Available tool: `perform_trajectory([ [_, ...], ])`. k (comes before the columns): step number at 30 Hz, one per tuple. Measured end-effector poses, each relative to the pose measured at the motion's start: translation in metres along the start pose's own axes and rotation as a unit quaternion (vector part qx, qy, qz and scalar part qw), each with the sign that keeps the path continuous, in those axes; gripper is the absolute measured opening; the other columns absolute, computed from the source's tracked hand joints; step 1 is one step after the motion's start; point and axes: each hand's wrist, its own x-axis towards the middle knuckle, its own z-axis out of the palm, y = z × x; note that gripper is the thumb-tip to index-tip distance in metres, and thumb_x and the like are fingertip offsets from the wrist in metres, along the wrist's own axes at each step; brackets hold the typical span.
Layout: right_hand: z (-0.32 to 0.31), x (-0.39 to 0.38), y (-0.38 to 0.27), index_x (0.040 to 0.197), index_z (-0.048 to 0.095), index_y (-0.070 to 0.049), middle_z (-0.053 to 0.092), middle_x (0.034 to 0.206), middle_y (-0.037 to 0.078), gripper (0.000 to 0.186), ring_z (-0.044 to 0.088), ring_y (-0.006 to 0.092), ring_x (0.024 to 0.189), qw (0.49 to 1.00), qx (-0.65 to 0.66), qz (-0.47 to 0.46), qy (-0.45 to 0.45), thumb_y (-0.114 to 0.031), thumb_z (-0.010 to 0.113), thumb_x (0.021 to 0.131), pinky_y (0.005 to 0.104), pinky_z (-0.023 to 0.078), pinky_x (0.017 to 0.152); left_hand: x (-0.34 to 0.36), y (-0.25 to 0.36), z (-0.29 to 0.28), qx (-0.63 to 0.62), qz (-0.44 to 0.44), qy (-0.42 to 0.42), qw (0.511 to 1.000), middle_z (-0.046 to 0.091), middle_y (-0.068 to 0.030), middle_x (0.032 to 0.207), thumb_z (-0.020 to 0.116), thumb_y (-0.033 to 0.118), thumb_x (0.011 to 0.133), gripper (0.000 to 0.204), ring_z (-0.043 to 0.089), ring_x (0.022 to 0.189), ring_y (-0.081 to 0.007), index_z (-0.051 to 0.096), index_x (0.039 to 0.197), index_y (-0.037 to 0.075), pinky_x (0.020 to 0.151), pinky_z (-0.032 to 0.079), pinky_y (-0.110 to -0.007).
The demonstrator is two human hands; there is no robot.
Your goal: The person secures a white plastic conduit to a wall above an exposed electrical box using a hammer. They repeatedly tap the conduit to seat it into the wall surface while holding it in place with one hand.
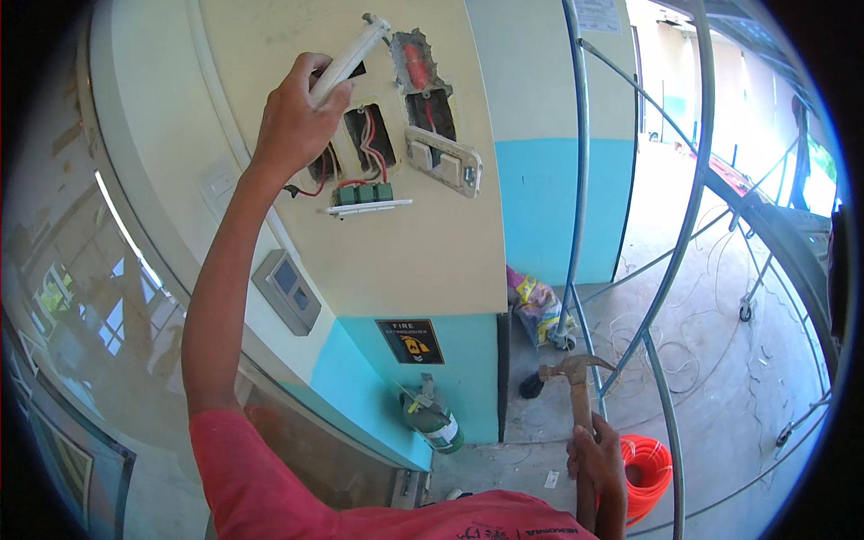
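My left hand (297, 121) is raised to the cream wall, gripping a long, narrow white piece (355, 54) with small metal bits at its upper end. Beside it are open electrical boxes (369, 144) with red and white wires and a rough cut-out holding red conduit (415, 65). A two-rocker switch plate (443, 162) hangs askew on the right. Another plate with green switch bodies (364, 193) hangs below on its wires. Low on the right, my right hand (594, 459) holds a claw hammer (580, 367) by its wooden handle, head up.
Metal scaffolding (670, 288) on casters stands close on the right over loose cables. An orange coil (646, 459) and a colourful bag (535, 306) lie on the floor. A glass panel (108, 252) is at left. A fire extinguisher (427, 418) and a wall device (288, 292) are below the boxes.
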Motion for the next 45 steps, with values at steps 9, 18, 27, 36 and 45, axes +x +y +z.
perform_trajectory([
  [9, -0.001, -0.002, 0.019, 0.119, 0.046, 0.004, 0.051, 0.063, 0.005, 0.033, 0.049, 0.0128, 0.041, 1.000, 0.017, 0.023, 0.002, -0.014, 0.053, 0.092, 0.0263, 0.040, 0.035, 0.004, 0.008, 0.017, 0.043, -0.050, -0.011, 0.998, 0.064, -0.0126, 0.077, 0.060, 0.034, 0.091, 0.042, 0.061, 0.069, -0.0205, 0.055, 0.121, 0.005, 0.068, 0.048, -0.033],
  [18, -0.005, 0.000, 0.021, 0.123, 0.043, 0.002, 0.052, 0.064, 0.006, 0.037, 0.050, 0.0133, 0.041, 0.999, 0.032, 0.033, -0.001, -0.014, 0.053, 0.091, 0.0261, 0.041, 0.035, 0.010, 0.008, 0.028, 0.084, -0.020, -0.006, 0.996, 0.066, -0.0175, 0.080, 0.043, 0.046, 0.097, 0.048, 0.065, 0.079, -0.0362, 0.053, 0.118, 0.005, 0.072, 0.049, -0.045],
  [27, -0.001, 0.012, -0.025, 0.127, 0.040, 0.007, 0.051, 0.065, 0.008, 0.048, 0.050, 0.0146, 0.045, 0.997, 0.063, 0.009, -0.043, -0.003, 0.046, 0.081, 0.0272, 0.042, 0.038, 0.019, -0.001, 0.022, 0.066, -0.022, -0.020, 0.997, 0.065, -0.0152, 0.075, 0.044, 0.047, 0.097, 0.048, 0.065, 0.074, -0.0346, 0.053, 0.117, 0.005, 0.069, 0.048, -0.043],
  [36, 0.044, 0.011, -0.076, 0.137, 0.032, 0.007, 0.053, 0.070, 0.008, 0.071, 0.052, 0.0140, 0.051, 0.943, 0.121, -0.265, -0.160, -0.009, 0.060, 0.073, 0.0269, 0.043, 0.043, 0.025, -0.020, 0.008, 0.007, -0.017, -0.052, 0.998, 0.067, -0.0123, 0.082, 0.049, 0.048, 0.094, 0.048, 0.063, 0.069, -0.0255, 0.056, 0.117, 0.006, 0.069, 0.048, -0.037],
  [45, 0.111, -0.011, -0.009, 0.126, 0.039, 0.004, 0.049, 0.060, 0.001, 0.046, 0.044, 0.0078, 0.042, 0.980, 0.026, -0.194, -0.036, -0.021, 0.053, 0.091, 0.0230, 0.038, 0.039, 0.049, -0.042, 0.027, -0.096, 0.120, -0.061, 0.986, 0.067, -0.0129, 0.088, 0.047, 0.053, 0.093, 0.054, 0.065, 0.082, -0.0257, 0.056, 0.121, 0.008, 0.076, 0.049, -0.037],
])
